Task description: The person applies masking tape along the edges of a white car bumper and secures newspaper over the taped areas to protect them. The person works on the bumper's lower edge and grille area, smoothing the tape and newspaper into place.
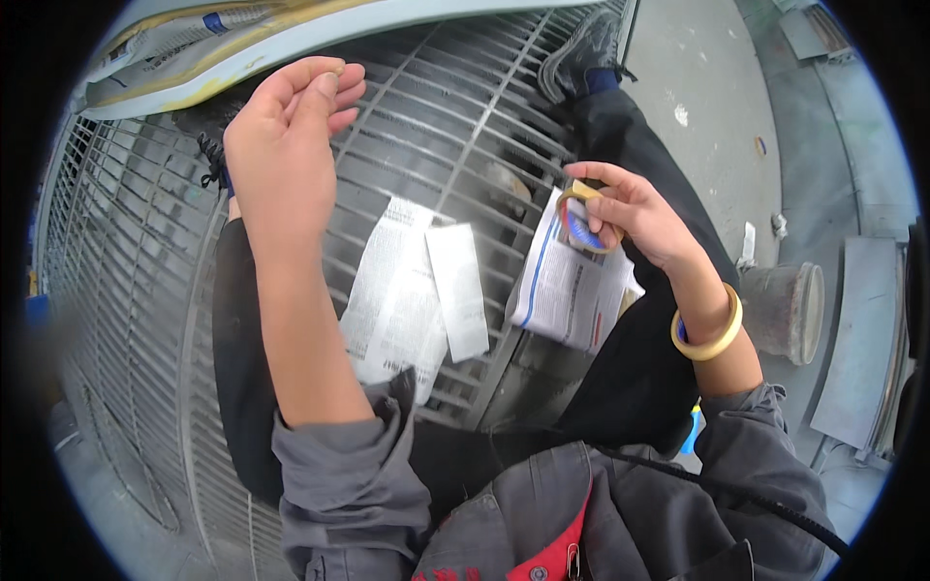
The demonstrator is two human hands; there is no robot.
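My right hand (641,219) holds a roll of yellow masking tape (578,225), fingers and thumb closed around its ring. Just under that roll lies a folded sheet of newspaper (567,290). Raised at the upper left, my left hand (295,126) has thumb and forefinger pinched together. A tiny yellowish bit shows at those fingertips, too small to name. A second yellow tape roll (731,334) sits around my right wrist like a bangle. Between my legs, a torn newspaper sheet (392,281) and a narrow folded paper strip (460,290) lie on the metal grating.
The slatted metal grating (417,126) stretches beneath me. Close beyond my left hand is a pale curved panel (281,44) with yellow tape and newspaper along it. A dirty bucket (790,310) stands at the right, near flat grey panels (857,339). A dark cord (736,499) crosses my lap.
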